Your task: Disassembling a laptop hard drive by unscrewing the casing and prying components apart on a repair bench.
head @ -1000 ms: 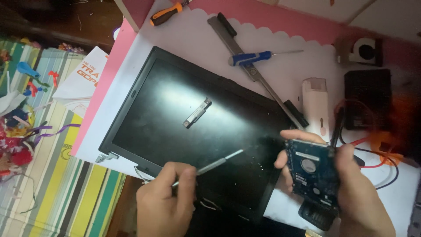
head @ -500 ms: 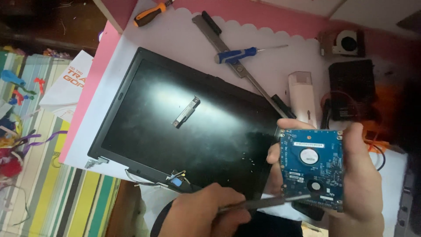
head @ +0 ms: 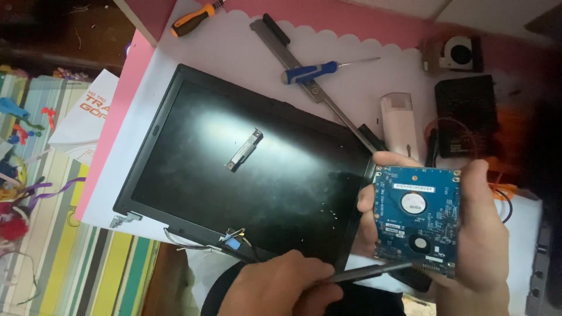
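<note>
My right hand (head: 477, 234) grips a hard drive (head: 417, 219) with its blue circuit board facing up, at the lower right. My left hand (head: 275, 289) is at the bottom centre, closed around a thin grey tool (head: 369, 272) whose tip touches the lower edge of the drive. Both hands hover over the right edge of a detached black laptop screen panel (head: 234, 169) that lies flat on a white sheet. A small metal bracket (head: 244, 150) rests on the screen.
A blue-handled screwdriver (head: 310, 72), an orange-handled screwdriver (head: 196, 20) and a long metal hinge bar (head: 310, 88) lie at the top. A white stick-shaped device (head: 399, 124), a black box (head: 465, 114) and a cooling fan (head: 456, 54) sit at the right. Striped cloth (head: 64, 257) covers the left.
My right hand has raised the hard drive and turned its board up. My left hand moved right from the screen's lower edge, bringing the tool's tip to the drive.
</note>
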